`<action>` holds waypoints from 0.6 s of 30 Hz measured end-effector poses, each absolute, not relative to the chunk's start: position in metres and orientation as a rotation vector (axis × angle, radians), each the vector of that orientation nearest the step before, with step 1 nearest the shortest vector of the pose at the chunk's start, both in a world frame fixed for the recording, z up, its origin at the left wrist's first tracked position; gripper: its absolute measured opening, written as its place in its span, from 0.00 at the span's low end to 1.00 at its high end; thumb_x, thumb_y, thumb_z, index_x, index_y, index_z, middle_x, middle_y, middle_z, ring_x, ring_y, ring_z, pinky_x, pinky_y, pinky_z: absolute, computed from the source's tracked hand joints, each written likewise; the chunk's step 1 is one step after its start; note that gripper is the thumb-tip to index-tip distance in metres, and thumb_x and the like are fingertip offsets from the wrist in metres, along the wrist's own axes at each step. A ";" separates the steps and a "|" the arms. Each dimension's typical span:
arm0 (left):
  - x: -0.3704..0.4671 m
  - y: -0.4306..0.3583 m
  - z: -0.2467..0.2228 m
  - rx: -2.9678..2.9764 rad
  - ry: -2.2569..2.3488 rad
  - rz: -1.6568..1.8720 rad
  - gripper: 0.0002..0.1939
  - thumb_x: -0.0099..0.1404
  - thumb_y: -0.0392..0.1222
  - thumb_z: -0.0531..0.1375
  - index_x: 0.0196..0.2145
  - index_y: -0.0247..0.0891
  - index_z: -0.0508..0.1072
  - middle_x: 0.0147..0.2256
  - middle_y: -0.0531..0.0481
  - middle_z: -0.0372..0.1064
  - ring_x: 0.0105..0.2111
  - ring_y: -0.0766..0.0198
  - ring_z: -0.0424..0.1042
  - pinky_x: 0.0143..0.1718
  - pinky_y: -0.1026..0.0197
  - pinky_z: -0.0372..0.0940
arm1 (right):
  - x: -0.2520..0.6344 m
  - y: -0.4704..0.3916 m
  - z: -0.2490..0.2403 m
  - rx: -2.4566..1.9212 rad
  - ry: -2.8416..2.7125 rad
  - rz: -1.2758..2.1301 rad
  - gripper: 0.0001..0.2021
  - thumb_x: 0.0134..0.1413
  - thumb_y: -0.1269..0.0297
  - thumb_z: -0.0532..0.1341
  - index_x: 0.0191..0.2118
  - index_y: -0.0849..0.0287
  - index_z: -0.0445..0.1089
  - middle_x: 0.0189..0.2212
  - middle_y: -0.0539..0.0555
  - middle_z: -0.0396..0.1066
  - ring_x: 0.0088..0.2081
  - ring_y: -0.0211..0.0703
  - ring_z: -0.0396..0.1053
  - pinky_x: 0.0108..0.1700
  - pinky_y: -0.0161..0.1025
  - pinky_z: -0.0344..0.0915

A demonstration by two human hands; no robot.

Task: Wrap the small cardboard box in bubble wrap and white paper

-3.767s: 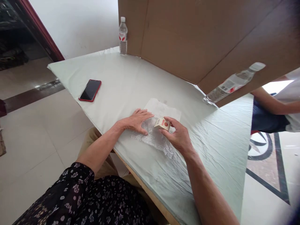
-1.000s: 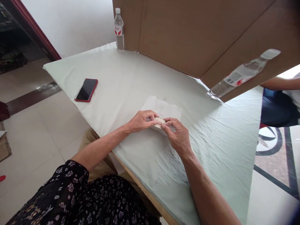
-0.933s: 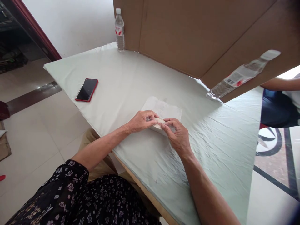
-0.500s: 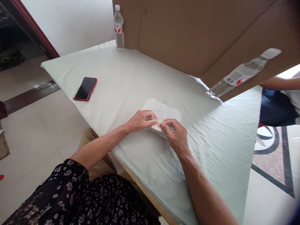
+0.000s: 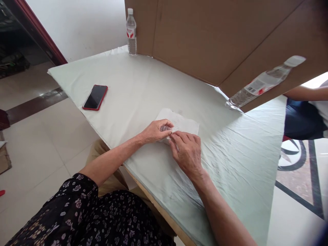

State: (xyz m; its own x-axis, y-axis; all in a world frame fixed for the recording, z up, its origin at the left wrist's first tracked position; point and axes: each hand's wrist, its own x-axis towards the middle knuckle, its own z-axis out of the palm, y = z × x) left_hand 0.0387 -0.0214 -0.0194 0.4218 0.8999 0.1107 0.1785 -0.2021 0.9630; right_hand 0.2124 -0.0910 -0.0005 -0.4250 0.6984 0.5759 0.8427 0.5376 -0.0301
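My left hand (image 5: 154, 132) is closed around a small piece of crumpled clear plastic (image 5: 165, 128), part of which shows between the thumb and curled fingers. My right hand (image 5: 189, 150) has come against the left fingertips, its thumb and fingers closed in a pinch. What the right fingers pinch is hidden behind them. Both hands are just above the near side of a white sheet of paper (image 5: 184, 123), which lies on the pale green cloth of the table (image 5: 143, 92).
A red-edged phone (image 5: 95, 97) lies at the left table edge. Beyond the hands stands a brown cardboard panel (image 5: 189, 37), with a water bottle (image 5: 131, 36) at its left end and another bottle (image 5: 263, 83) at its right. Another person's arm (image 5: 307, 93) shows at far right.
My right hand has moved left and turned over, its back now facing up, and its fingertips have met those of my left hand. The gap between the hands has closed.
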 end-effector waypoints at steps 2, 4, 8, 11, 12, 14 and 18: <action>0.032 -0.020 -0.014 1.671 0.985 0.865 0.18 0.57 0.43 0.61 0.45 0.34 0.73 0.39 0.48 0.73 0.38 0.65 0.71 0.42 0.63 0.65 | 0.212 -0.090 -0.004 -1.270 -2.277 -0.350 0.06 0.65 0.67 0.58 0.43 0.57 0.71 0.42 0.54 0.78 0.41 0.46 0.69 0.47 0.45 0.54; 0.025 -0.019 -0.008 1.664 1.026 0.850 0.18 0.57 0.39 0.59 0.46 0.34 0.73 0.36 0.50 0.72 0.34 0.67 0.70 0.39 0.64 0.64 | 0.212 -0.089 -0.006 -1.298 -2.306 -0.358 0.07 0.65 0.67 0.57 0.45 0.56 0.71 0.42 0.53 0.77 0.41 0.46 0.68 0.46 0.45 0.53; 0.014 -0.017 -0.004 1.667 1.187 0.825 0.18 0.57 0.38 0.58 0.46 0.33 0.72 0.26 0.56 0.65 0.26 0.70 0.63 0.30 0.66 0.59 | 0.212 -0.087 -0.006 -1.339 -2.358 -0.409 0.10 0.66 0.66 0.57 0.50 0.53 0.70 0.41 0.53 0.75 0.41 0.46 0.65 0.45 0.45 0.52; 0.012 -0.019 -0.004 1.745 1.333 0.808 0.16 0.59 0.42 0.59 0.44 0.34 0.73 0.27 0.55 0.66 0.28 0.68 0.64 0.32 0.65 0.60 | 0.211 -0.087 -0.006 -1.338 -2.375 -0.454 0.10 0.66 0.65 0.57 0.50 0.52 0.70 0.40 0.53 0.74 0.40 0.46 0.63 0.44 0.45 0.50; 0.011 -0.020 -0.004 1.769 1.396 0.796 0.16 0.60 0.44 0.59 0.44 0.34 0.73 0.29 0.54 0.68 0.30 0.66 0.66 0.33 0.64 0.62 | 0.210 -0.087 -0.006 -1.337 -2.376 -0.467 0.10 0.66 0.65 0.57 0.50 0.52 0.70 0.40 0.53 0.73 0.40 0.46 0.63 0.44 0.45 0.50; 0.007 -0.024 0.000 1.805 1.540 0.721 0.20 0.61 0.50 0.60 0.46 0.34 0.73 0.35 0.49 0.72 0.34 0.63 0.70 0.37 0.62 0.64 | 0.209 -0.086 -0.007 -1.339 -2.368 -0.482 0.09 0.66 0.65 0.56 0.48 0.52 0.71 0.40 0.54 0.73 0.40 0.46 0.62 0.44 0.45 0.49; 0.001 -0.031 0.010 1.858 1.727 0.451 0.31 0.61 0.57 0.60 0.54 0.32 0.70 0.41 0.44 0.75 0.41 0.55 0.73 0.44 0.57 0.66 | 0.208 -0.086 -0.011 -1.348 -2.352 -0.467 0.09 0.65 0.65 0.57 0.47 0.52 0.70 0.40 0.54 0.72 0.41 0.47 0.61 0.45 0.46 0.49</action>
